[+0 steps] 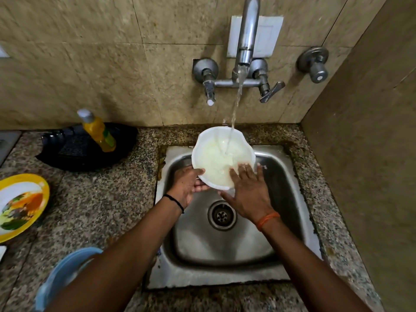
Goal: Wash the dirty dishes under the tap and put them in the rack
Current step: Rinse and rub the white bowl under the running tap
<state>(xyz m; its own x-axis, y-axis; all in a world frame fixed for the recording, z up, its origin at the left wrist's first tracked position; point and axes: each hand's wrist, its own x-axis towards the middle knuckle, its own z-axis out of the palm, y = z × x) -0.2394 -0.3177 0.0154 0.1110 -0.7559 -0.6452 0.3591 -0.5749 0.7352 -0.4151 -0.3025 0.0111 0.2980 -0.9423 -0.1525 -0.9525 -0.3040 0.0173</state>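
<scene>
Here, a white bowl point(222, 158) is being held tilted over the far edge of the steel sink point(290, 176), with water point(236, 102) from the wall tap point(246, 37) running into it. The left hand point(188, 184) is gripping the bowl's near-left rim, fingers curled beneath it. The right hand point(249, 194) is lying flat on the bowl's inside, fingers point(244, 171) straight and spread. A yellow plate point(21, 202) is sitting at the granite bench's point(101, 199) left edge, a blue bowl point(60, 280) is sitting at the near edge, and a yellow soap bottle point(99, 131) is leaning against a black rack point(87, 147) by the wall.
</scene>
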